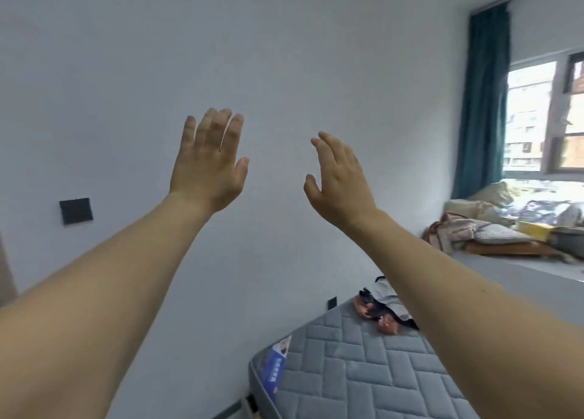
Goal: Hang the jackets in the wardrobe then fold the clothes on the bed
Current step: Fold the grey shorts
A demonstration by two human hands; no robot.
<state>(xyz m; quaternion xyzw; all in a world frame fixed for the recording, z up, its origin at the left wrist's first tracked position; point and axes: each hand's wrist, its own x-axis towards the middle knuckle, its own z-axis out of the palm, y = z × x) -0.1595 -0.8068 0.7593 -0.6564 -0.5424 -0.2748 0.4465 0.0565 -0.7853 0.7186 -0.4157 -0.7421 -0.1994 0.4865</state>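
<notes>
Item: clothes (384, 308), a small rumpled heap in grey, dark and pinkish cloth, lying on the quilted grey mattress (347, 371) at about five o'clock from our hands. We are judging them light, soft and limp, best pinched at shoulders or hems. We are raising left hand (210, 162) and right hand (339, 183) empty, fingers straight.

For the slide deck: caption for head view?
Both hands, left hand and right hand, raised open; clothes wait on the bed.

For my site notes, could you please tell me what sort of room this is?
Most likely a bedroom: a quilted grey mattress with clothes on it, and bedding piled by the curtained window.
</notes>
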